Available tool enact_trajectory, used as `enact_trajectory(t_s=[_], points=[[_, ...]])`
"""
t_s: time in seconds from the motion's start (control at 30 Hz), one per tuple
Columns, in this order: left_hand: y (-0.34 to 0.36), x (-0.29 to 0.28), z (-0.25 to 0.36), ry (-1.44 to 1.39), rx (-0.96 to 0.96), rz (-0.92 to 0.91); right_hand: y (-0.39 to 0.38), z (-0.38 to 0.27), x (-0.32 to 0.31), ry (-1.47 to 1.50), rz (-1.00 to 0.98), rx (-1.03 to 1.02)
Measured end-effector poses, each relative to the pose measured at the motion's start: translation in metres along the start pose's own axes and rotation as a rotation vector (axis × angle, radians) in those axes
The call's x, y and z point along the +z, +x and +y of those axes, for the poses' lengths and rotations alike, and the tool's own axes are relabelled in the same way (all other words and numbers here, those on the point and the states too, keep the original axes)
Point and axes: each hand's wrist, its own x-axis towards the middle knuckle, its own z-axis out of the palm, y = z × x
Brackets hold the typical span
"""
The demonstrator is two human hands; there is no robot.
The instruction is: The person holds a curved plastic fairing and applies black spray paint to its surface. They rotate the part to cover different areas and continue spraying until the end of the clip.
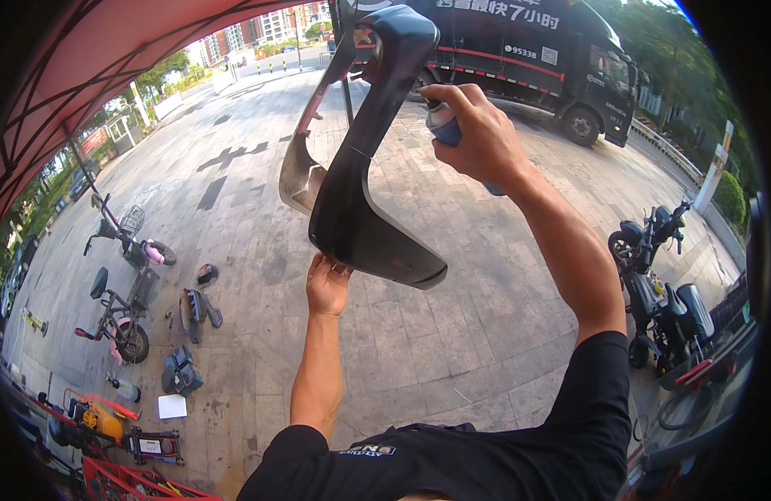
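Note:
A large curved black plastic fairing panel [352,192], like a scooter's body shell, is held up in front of me. My left hand [328,285] is closed on its bottom edge, thumb and fingertips on the underside; part of the grip is hidden behind the panel. To the right of the panel, my right hand [484,138] is wrapped round a blue spray can [444,128], index finger over its top. The can's top points toward the panel without touching it. A paler inner side of the panel shows at its left. I cannot make out any spray.
Two electric scooters [128,330] stand at the left, near loose parts [195,316] and a white sheet [172,407]. Tools and an orange compressor [101,422] lie lower left. More dark scooters [657,292] stand right. A black truck [519,63] is parked ahead; a red canopy [76,75] hangs upper left.

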Motion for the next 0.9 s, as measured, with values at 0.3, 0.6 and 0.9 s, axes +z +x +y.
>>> enact_trajectory(t_s=[0.3, 0.6, 0.9], points=[[0.000, -0.001, 0.002, -0.039, 0.001, -0.031, 0.028, -0.001, -0.013, -0.165, -0.064, -0.031], [-0.003, 0.006, 0.006, -0.043, 0.000, -0.020, 0.038, -0.005, -0.014, -0.225, -0.068, 0.034], [-0.006, 0.012, 0.010, -0.047, -0.007, 0.023, 0.079, 0.031, -0.018, -0.192, 0.016, 0.034]])
